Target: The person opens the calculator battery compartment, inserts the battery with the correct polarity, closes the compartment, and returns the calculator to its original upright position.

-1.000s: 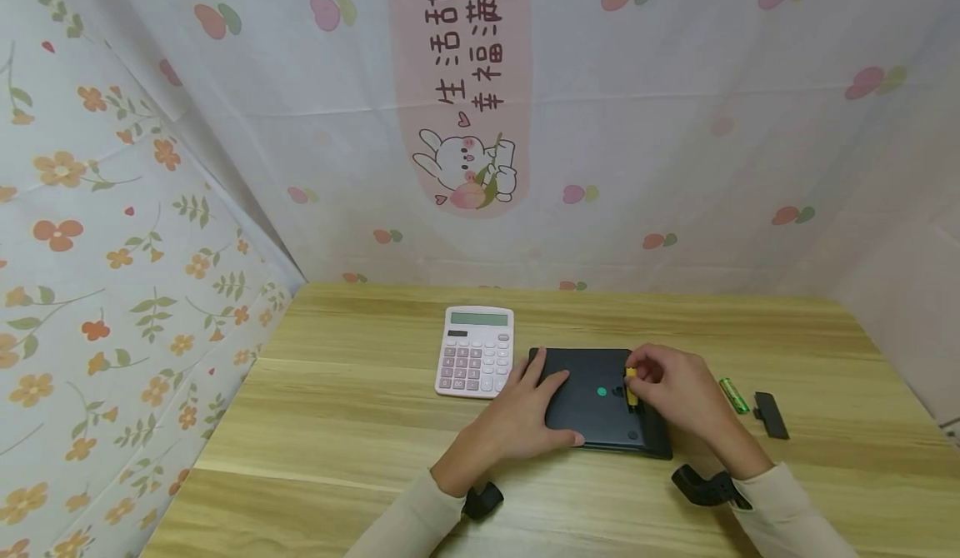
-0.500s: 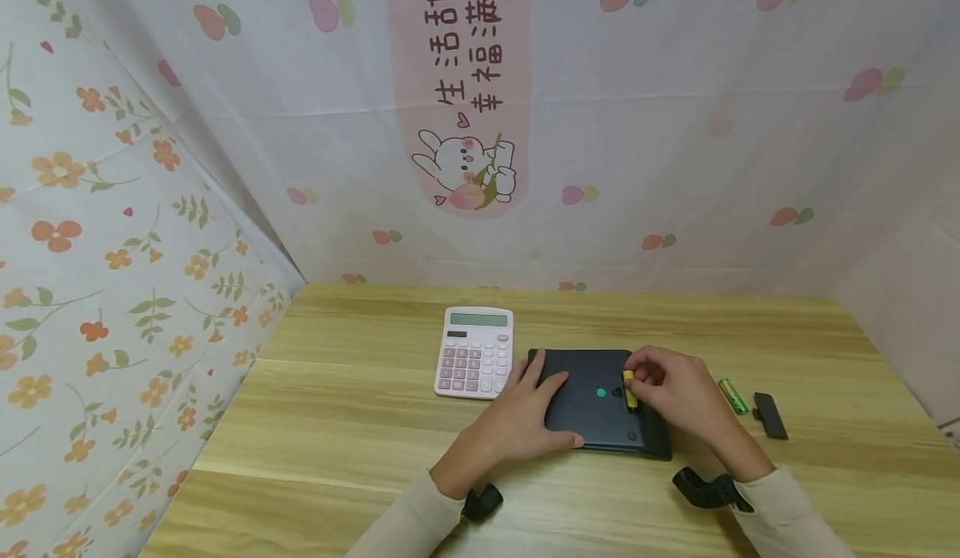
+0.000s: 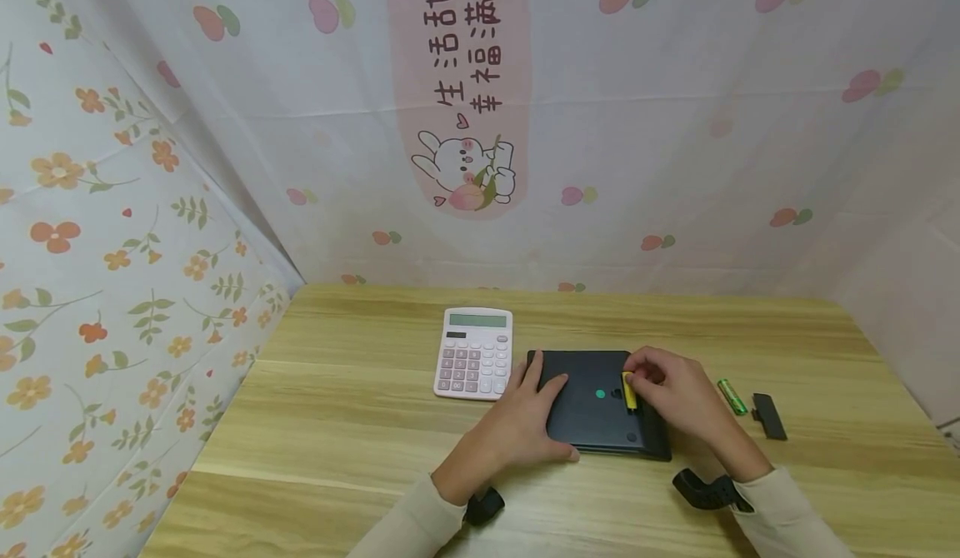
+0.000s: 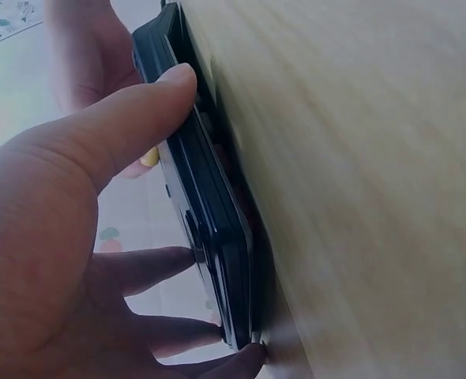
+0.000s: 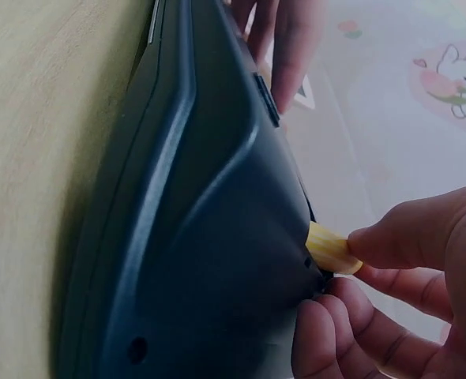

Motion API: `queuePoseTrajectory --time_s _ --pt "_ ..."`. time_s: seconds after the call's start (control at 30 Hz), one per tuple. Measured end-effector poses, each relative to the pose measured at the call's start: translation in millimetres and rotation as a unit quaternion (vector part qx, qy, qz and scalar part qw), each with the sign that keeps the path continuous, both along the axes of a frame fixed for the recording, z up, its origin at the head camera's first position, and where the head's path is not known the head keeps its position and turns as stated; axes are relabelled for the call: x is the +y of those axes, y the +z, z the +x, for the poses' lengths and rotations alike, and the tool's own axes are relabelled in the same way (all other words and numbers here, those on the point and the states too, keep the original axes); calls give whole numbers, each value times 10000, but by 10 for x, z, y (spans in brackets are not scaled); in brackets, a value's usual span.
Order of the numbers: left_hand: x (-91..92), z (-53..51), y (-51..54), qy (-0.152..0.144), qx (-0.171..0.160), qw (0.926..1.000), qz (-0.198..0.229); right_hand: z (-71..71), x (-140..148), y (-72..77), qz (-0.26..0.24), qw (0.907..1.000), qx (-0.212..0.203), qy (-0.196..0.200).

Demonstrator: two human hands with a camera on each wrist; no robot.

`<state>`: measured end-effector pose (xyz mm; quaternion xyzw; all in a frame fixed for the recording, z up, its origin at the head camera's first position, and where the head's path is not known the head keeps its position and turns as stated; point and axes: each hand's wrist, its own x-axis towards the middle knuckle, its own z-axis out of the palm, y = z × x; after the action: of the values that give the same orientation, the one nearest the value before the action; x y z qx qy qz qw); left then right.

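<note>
A black device point(image 3: 581, 400) lies back side up on the table, a slot at its right part. My left hand point(image 3: 517, 425) spreads over its left side, thumb at the near edge, as the left wrist view also shows. At the slot, my right hand point(image 3: 675, 387) pinches a yellow battery point(image 3: 629, 391) between thumb and fingers. In the right wrist view the yellow battery point(image 5: 332, 249) stands partly out of the device point(image 5: 209, 197). A green battery point(image 3: 732, 397) and a black cover point(image 3: 769, 416) lie to the right of the right hand.
A white calculator point(image 3: 474, 353) lies face up just left of the device, close to the left fingertips. The wooden table point(image 3: 337, 425) meets a patterned cloth point(image 3: 570, 125) at the back, and a flowered cloth point(image 3: 112, 291) hangs on the left.
The yellow battery shows more fully at the slot than a second ago, pinched throughout by the right hand. The left thumb has shifted slightly down off the near edge.
</note>
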<state>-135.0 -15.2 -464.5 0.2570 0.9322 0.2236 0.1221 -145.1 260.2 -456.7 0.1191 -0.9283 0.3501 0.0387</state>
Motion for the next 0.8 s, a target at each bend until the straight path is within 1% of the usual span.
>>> queuePoseTrajectory --time_s 0.2,0.43,0.6,0.8 --pt "12 14 -5 43 90 10000 -5 -18 30 -40 -394 9985 -379 64" --pt "47 30 11 126 163 9998 64 -30 67 -70 -873 9925 -842 154" --pt "80 47 10 269 179 9995 63 -41 73 -76 -1009 9898 -993 174" --pt "92 55 1 314 147 9994 24 -42 69 -72 -1076 9879 -1096 209"
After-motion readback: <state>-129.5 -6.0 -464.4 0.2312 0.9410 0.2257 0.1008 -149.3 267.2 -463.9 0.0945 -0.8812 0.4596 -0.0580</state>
